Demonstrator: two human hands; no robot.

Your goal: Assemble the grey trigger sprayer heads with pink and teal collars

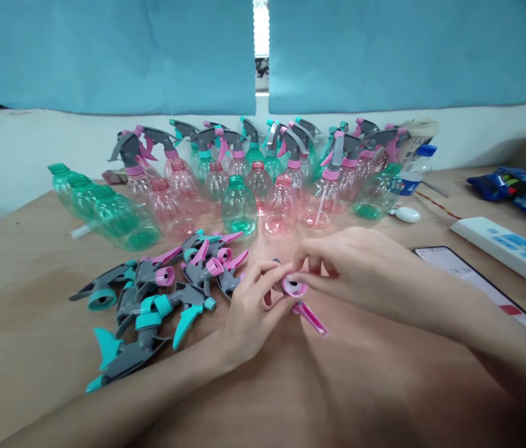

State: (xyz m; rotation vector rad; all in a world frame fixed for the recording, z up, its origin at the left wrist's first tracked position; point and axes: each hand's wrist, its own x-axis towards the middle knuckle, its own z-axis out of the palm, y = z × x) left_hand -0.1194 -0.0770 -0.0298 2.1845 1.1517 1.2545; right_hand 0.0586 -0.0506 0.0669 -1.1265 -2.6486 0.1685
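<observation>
Left of the phone (482,287), the light-looking, stiff, probably slick spray head (313,321) is clamped by the left hand's (248,311) fingers, best gripped around its collar (302,290), where the right hand's (353,269) fingertips are pinched together.

Pictured with bare left hand (251,308) and bare right hand (337,261) beside the pink sprayer head (302,292), slender-fingered and slim-wristed, both forearms (164,389) uncovered to the picture's edge.
</observation>
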